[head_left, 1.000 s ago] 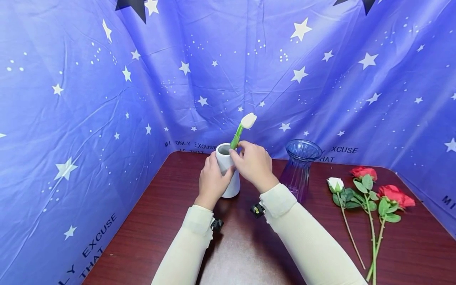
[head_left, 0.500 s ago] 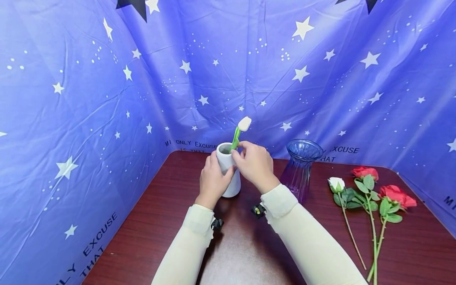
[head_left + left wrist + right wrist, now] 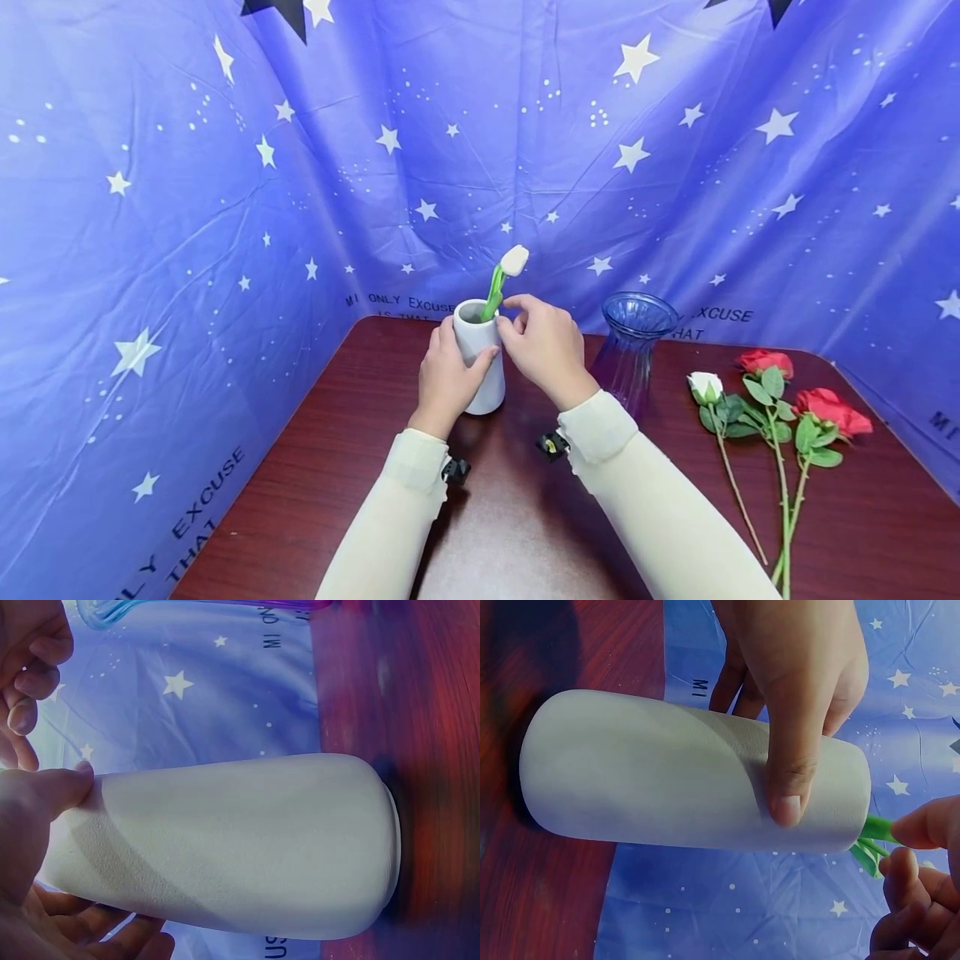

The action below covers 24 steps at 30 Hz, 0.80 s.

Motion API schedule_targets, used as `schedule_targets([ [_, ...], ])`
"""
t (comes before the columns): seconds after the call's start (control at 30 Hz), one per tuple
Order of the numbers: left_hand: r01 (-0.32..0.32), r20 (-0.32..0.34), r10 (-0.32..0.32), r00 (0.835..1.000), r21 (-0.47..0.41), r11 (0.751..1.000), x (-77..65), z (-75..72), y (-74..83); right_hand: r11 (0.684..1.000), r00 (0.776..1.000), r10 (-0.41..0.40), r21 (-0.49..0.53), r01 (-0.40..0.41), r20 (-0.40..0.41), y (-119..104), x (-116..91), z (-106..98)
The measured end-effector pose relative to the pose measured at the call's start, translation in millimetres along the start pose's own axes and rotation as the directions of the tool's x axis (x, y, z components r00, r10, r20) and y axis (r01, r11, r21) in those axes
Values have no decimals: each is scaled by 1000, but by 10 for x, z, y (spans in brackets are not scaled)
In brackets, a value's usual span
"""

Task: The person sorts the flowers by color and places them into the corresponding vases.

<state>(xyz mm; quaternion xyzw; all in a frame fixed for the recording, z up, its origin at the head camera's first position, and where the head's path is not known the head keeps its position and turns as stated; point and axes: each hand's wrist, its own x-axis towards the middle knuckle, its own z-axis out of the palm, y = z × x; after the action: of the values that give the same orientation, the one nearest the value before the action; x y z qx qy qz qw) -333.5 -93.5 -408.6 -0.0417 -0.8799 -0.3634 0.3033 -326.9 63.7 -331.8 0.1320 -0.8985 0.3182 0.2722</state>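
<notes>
The left hand (image 3: 452,375) grips a white vase (image 3: 487,387) standing upright on the table; its thumb lies along the near side, as the right wrist view also shows. A white tulip (image 3: 514,260) stands in the vase, leaning right, its green stem (image 3: 877,827) coming out of the mouth. The lower stem is hidden inside. Just right of the rim is the right hand (image 3: 546,346), thumb and index fingertips apart and close beside the stem. Its other fingers curl loosely in the left wrist view, with nothing in them.
A blue-purple glass vase (image 3: 637,333) stands behind the right hand. To the right lie a white rose (image 3: 707,387) and two red roses (image 3: 765,363) with long stems on the dark red table (image 3: 300,500). A blue star-printed cloth (image 3: 450,167) hangs around the table's back and sides.
The tulip has sunk slightly and tipped less to the right in the vase. The right hand has let go of its stem and shifted a little right. The left hand keeps its grip.
</notes>
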Motion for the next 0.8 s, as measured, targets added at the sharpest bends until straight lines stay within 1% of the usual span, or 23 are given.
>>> schedule_targets([
  [0.2,8,16,-8,1000,4,1000,5,-23,4,1000,1000,-7,3,7,-5,16,-16,-27],
  [0.47,1,13,-2,1000,10,1000,4,-31,17,999,1000,-24,24,24,-18,46,-46,-92],
  [0.53,1,15,-1,1000,2,1000,3,-26,20,999,999,-26,29,27,-22,50,-62,-118],
  [0.73,3,37,0,999,-71,997,-2,-7,29,999,999,-29,27,30,-29,69,-127,-175],
  [0.8,3,39,0,999,-72,997,1,-8,30,999,999,-32,25,33,-28,73,-144,-184],
])
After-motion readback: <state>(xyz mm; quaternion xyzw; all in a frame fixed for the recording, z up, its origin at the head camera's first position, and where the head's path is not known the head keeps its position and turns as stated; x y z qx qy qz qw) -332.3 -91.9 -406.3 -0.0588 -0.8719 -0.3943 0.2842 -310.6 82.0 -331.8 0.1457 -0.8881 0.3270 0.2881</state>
